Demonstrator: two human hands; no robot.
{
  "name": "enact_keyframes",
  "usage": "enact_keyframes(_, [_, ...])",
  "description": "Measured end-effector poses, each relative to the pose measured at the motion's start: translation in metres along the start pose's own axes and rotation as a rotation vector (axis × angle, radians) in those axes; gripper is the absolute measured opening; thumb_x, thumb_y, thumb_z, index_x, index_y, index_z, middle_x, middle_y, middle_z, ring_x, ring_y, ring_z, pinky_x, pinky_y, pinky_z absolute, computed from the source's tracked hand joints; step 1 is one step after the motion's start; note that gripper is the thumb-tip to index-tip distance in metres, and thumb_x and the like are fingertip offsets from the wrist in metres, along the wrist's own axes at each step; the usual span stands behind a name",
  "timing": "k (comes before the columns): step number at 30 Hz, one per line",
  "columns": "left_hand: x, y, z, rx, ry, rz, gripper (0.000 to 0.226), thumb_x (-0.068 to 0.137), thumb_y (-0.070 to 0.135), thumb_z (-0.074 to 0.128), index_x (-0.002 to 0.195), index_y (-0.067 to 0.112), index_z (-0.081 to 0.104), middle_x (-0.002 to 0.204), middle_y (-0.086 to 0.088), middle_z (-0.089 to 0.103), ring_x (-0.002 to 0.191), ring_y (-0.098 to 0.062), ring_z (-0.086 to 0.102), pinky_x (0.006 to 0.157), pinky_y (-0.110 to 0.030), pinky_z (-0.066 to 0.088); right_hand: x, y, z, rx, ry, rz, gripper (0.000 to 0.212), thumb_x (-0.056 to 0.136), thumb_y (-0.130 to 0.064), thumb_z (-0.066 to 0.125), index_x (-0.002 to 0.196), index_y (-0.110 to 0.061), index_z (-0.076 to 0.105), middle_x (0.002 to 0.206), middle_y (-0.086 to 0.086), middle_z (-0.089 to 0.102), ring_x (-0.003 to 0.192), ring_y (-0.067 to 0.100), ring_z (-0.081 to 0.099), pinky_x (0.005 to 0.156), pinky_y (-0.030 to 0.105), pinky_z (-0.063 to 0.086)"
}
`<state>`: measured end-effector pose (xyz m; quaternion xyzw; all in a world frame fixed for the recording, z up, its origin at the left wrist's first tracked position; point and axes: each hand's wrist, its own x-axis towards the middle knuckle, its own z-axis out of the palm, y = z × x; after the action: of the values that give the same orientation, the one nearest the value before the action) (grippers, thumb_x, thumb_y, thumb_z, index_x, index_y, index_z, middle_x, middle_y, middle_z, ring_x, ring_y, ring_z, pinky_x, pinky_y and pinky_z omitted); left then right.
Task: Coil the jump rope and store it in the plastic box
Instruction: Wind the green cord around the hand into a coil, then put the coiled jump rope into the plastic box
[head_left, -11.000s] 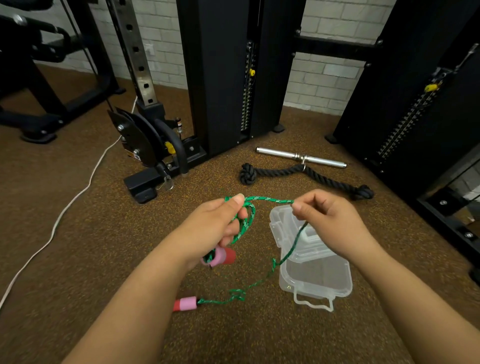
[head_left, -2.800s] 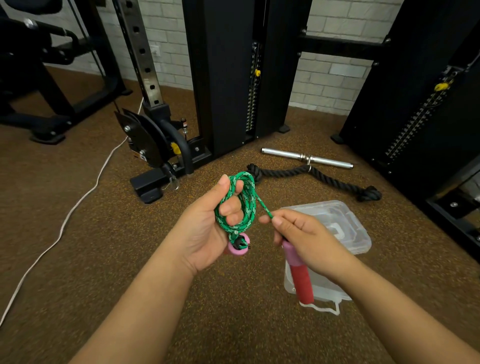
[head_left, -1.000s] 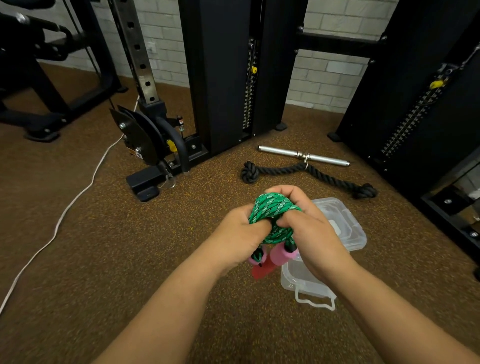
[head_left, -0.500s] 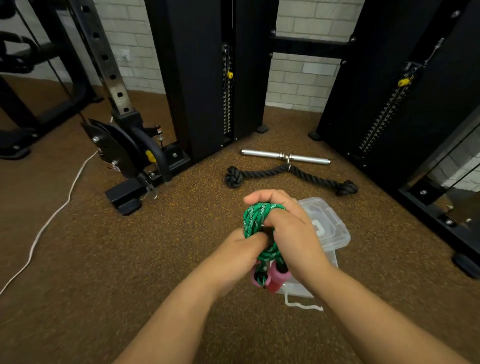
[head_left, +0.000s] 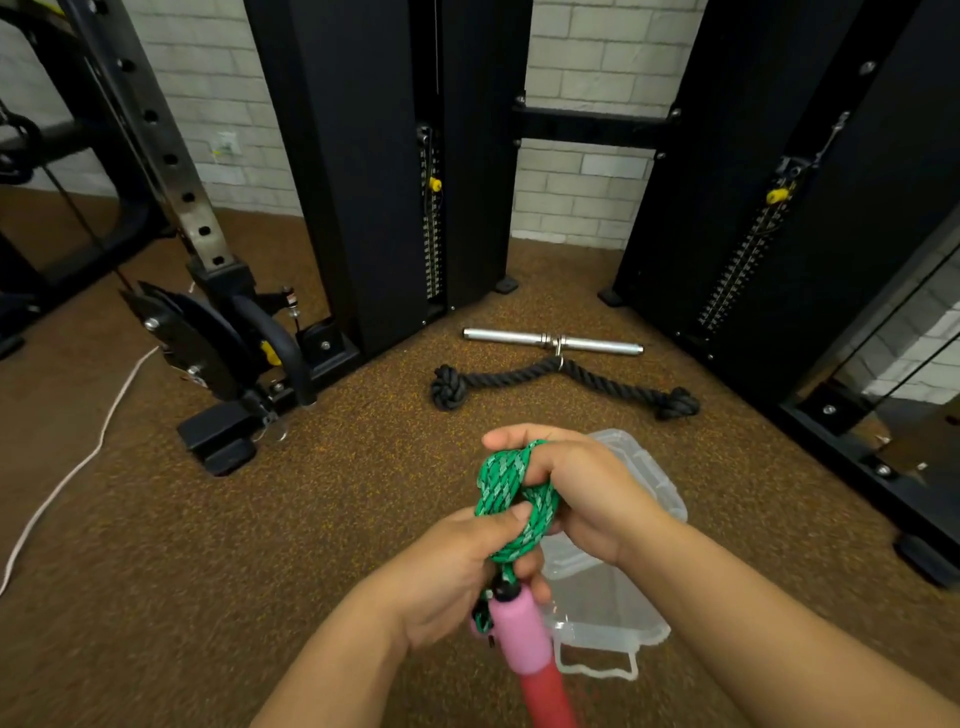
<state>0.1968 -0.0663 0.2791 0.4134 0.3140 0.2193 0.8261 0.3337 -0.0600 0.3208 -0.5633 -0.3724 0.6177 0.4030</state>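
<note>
Green jump rope (head_left: 511, 499) coiled in tight bundle, held above floor between both hands. Left hand (head_left: 457, 577) grip: thumb and fingers curled round lower coil, just above pink-red handle (head_left: 524, 644) hanging down. Right hand (head_left: 582, 493) grip: fingers wrapped over top of coil. Clear plastic box (head_left: 613, 618) on brown floor (head_left: 208, 545) directly under hands, lid (head_left: 654, 483) hinged up behind right hand. Black tricep rope (head_left: 561, 382) and steel bar (head_left: 553, 343) further back, near black machine columns.
</note>
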Motion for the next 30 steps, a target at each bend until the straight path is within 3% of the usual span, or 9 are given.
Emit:
enact_keyframes(4, [0.017, -0.005, 0.000, 0.105, 0.151, 0.025, 0.016, 0.096, 0.024, 0.047, 0.096, 0.008, 0.049, 0.054, 0.001, 0.046, 0.047, -0.016, 0.050, 0.052, -0.026, 0.042, 0.026, 0.015, -0.012, 0.181, -0.032, 0.061, 0.051, 0.073, 0.013, 0.031, 0.083, -0.016, 0.071, 0.078, 0.012, 0.070, 0.068, 0.022, 0.064, 0.065, 0.033, 0.049])
enact_keyframes(7, [0.036, -0.011, -0.002, 0.200, 0.216, -0.007, 0.013, 0.098, 0.022, 0.043, 0.090, 0.013, 0.046, 0.050, 0.005, 0.044, 0.041, -0.013, 0.047, 0.051, -0.026, 0.039, 0.039, 0.032, -0.025, 0.290, -0.054, 0.044, 0.053, 0.073, 0.014, 0.030, 0.086, -0.015, 0.073, 0.083, 0.017, 0.070, 0.079, 0.026, 0.063, 0.077, 0.038, 0.051])
enact_keyframes(11, [0.064, -0.022, -0.009, 0.292, 0.270, -0.044, 0.015, 0.099, 0.022, 0.043, 0.086, 0.016, 0.048, 0.047, 0.006, 0.042, 0.039, -0.011, 0.043, 0.051, -0.027, 0.036, 0.046, 0.054, -0.055, 0.272, -0.122, -0.055, 0.053, 0.080, 0.012, 0.030, 0.110, -0.013, 0.066, 0.105, 0.015, 0.068, 0.096, 0.023, 0.063, 0.091, 0.034, 0.049])
enact_keyframes(14, [0.082, -0.032, -0.019, 0.350, 0.319, -0.051, 0.016, 0.099, 0.023, 0.043, 0.085, 0.016, 0.048, 0.048, 0.006, 0.042, 0.040, -0.012, 0.044, 0.048, -0.023, 0.039, 0.050, 0.077, -0.090, 0.249, -0.087, -0.081, 0.044, 0.086, 0.002, 0.042, 0.122, -0.016, 0.060, 0.117, 0.008, 0.065, 0.108, 0.021, 0.061, 0.100, 0.035, 0.044])
enact_keyframes(16, [0.090, -0.041, -0.024, 0.324, 0.336, -0.059, 0.017, 0.099, 0.023, 0.043, 0.084, 0.016, 0.046, 0.047, 0.007, 0.043, 0.040, -0.012, 0.045, 0.051, -0.025, 0.038, 0.049, 0.101, -0.112, 0.271, 0.064, 0.001, 0.033, 0.089, -0.006, 0.050, 0.117, -0.018, 0.063, 0.111, 0.006, 0.066, 0.108, 0.022, 0.063, 0.099, 0.036, 0.046])
enact_keyframes(20, [0.098, -0.054, -0.029, 0.218, 0.388, -0.056, 0.018, 0.098, 0.023, 0.043, 0.081, 0.016, 0.044, 0.046, 0.006, 0.043, 0.038, -0.013, 0.047, 0.058, -0.030, 0.037, 0.035, 0.169, -0.136, 0.415, 0.307, 0.328, 0.012, 0.091, -0.014, 0.056, 0.100, -0.006, 0.061, 0.098, 0.015, 0.062, 0.098, 0.030, 0.063, 0.090, 0.039, 0.050])
enact_keyframes(23, [0.100, -0.053, -0.033, 0.180, 0.411, -0.058, 0.014, 0.097, 0.024, 0.044, 0.088, 0.013, 0.046, 0.046, 0.005, 0.042, 0.039, -0.014, 0.047, 0.060, -0.031, 0.036, 0.034, 0.211, -0.138, 0.537, 0.391, 0.488, 0.021, 0.090, -0.011, 0.057, 0.109, -0.001, 0.054, 0.096, 0.018, 0.056, 0.092, 0.031, 0.060, 0.094, 0.042, 0.048])
enact_keyframes(27, [0.101, -0.052, -0.038, 0.208, 0.418, -0.097, 0.016, 0.096, 0.026, 0.046, 0.102, 0.011, 0.048, 0.047, 0.004, 0.041, 0.039, -0.015, 0.047, 0.060, -0.029, 0.033, 0.061, 0.228, -0.135, 0.682, 0.402, 0.460, 0.056, 0.089, -0.022, 0.062, 0.138, -0.007, 0.040, 0.136, 0.023, 0.046, 0.123, 0.033, 0.049, 0.108, 0.042, 0.039])
enact_keyframes(30, [0.102, -0.055, -0.035, 0.211, 0.387, -0.136, 0.021, 0.093, 0.031, 0.052, 0.103, 0.012, 0.048, 0.048, 0.005, 0.042, 0.040, -0.016, 0.049, 0.061, -0.029, 0.031, 0.084, 0.226, -0.133, 0.797, 0.344, 0.341, 0.043, 0.090, -0.028, 0.059, 0.130, -0.012, 0.052, 0.126, 0.014, 0.062, 0.112, 0.024, 0.061, 0.094, 0.034, 0.049])
